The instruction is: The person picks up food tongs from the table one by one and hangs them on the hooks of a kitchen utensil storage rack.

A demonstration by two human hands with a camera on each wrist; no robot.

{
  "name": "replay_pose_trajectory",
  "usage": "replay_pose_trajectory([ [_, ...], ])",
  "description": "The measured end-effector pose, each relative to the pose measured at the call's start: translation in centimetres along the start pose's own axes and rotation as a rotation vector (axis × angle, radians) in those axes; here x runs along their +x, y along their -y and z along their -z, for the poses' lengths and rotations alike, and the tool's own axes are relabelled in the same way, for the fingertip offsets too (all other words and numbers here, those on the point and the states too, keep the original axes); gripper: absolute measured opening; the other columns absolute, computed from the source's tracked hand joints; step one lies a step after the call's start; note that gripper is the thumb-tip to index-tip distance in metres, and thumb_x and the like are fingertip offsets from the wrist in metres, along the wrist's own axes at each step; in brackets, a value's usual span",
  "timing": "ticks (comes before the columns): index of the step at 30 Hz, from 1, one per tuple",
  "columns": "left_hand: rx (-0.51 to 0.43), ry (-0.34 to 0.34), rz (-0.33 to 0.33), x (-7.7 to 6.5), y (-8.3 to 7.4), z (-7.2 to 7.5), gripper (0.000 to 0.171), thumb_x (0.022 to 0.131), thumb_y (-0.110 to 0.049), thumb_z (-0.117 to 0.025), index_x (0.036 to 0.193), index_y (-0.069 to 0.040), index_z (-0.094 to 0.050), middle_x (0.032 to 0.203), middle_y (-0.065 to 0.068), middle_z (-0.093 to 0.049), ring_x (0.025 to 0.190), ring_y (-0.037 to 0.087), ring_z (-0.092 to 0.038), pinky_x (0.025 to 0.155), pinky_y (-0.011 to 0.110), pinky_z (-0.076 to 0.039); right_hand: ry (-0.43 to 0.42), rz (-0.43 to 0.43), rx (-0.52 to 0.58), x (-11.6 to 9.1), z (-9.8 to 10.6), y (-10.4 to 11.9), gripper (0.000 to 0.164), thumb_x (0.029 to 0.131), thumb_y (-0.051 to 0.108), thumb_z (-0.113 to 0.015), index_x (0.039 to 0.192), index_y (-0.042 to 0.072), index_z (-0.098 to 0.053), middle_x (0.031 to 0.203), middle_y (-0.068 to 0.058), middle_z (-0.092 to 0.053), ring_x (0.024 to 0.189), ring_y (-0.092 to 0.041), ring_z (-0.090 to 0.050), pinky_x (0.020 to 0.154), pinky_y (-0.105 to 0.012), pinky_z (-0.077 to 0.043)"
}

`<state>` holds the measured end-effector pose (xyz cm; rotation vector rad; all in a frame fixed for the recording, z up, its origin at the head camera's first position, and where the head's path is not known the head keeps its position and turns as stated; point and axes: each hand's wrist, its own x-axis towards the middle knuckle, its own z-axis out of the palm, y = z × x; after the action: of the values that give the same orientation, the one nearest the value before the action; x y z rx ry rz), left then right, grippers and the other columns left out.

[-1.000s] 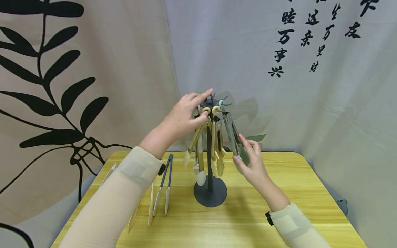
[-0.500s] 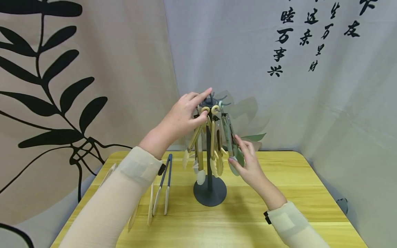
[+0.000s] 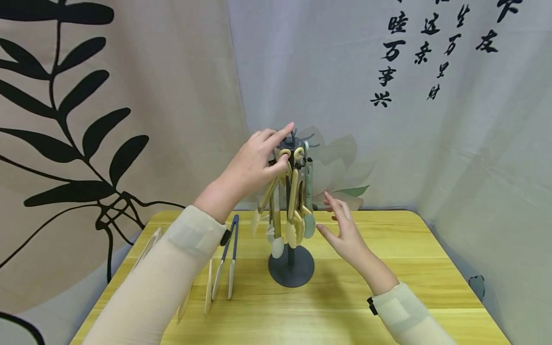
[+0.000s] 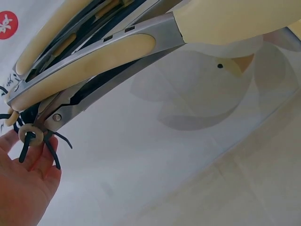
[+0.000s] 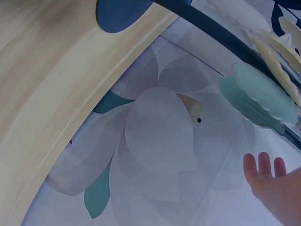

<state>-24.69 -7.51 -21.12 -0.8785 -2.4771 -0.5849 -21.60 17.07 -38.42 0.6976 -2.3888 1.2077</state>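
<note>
A dark hanging rack (image 3: pixel 292 268) stands upright on the table, with several tongs hung by rings from its hooks. My left hand (image 3: pixel 258 155) holds the rack's top, index finger at the loop and thumb beside a yellow ring. From the left wrist camera, cream-handled tongs (image 4: pixel 89 66) hang close by, their ring on a hook before the fingers. Green tongs (image 3: pixel 309 191) hang on the rack's right side. Just right of their heads is my right hand (image 3: pixel 347 235), fingers spread and holding nothing. The right wrist view shows the green tong heads (image 5: pixel 258 94) apart from the fingertips.
Blue-handled tongs (image 3: pixel 233 249) with pale tips lie on the wooden table (image 3: pixel 371 306) left of the rack. Cream tongs (image 3: pixel 209 287) lie beside them, partly behind the left sleeve. A printed cloth backdrop (image 3: pixel 332 72) hangs behind the table.
My right hand has moved slightly left and let go of the green tongs, which swing from a slant to hang nearly straight down. My left hand stays at the rack's top.
</note>
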Motion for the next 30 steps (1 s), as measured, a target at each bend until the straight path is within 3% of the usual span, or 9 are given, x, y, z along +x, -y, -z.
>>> replay_pose_trajectory([
  [18,0.006,-0.004,0.007,-0.2,0.0,-0.6,0.064,0.095,-0.039,-0.048,0.151,-0.039,-0.016,0.137,0.005,-0.045,0.123,0.022,-0.042,0.102,0.043,-0.039,-0.019,0.03,-0.004,-0.4,0.4,0.4,0.075,0.088,0.01,-0.065,0.15,0.023,-0.026,0.136,-0.011,-0.039,0.118,-0.024,-0.045,0.091,-0.046,-0.043],
  [25,-0.03,-0.076,-0.026,-0.3,0.1,-0.9,0.073,0.092,-0.035,-0.056,0.152,-0.032,-0.015,0.145,0.005,-0.036,0.129,0.024,-0.037,0.104,0.045,-0.037,-0.019,0.036,-0.015,-0.4,0.5,1.4,0.072,0.086,0.005,-0.066,0.148,0.013,-0.031,0.135,-0.013,-0.039,0.117,-0.025,-0.044,0.091,-0.046,-0.043],
  [30,-0.058,-0.139,-0.054,-0.5,0.0,-0.8,0.074,0.091,-0.038,-0.059,0.152,-0.031,-0.018,0.15,0.004,-0.031,0.137,0.025,-0.029,0.107,0.047,-0.034,-0.007,0.07,-0.022,-0.5,0.7,1.3,0.073,0.088,0.009,-0.066,0.15,0.02,-0.029,0.136,-0.01,-0.039,0.117,-0.02,-0.043,0.09,-0.043,-0.043],
])
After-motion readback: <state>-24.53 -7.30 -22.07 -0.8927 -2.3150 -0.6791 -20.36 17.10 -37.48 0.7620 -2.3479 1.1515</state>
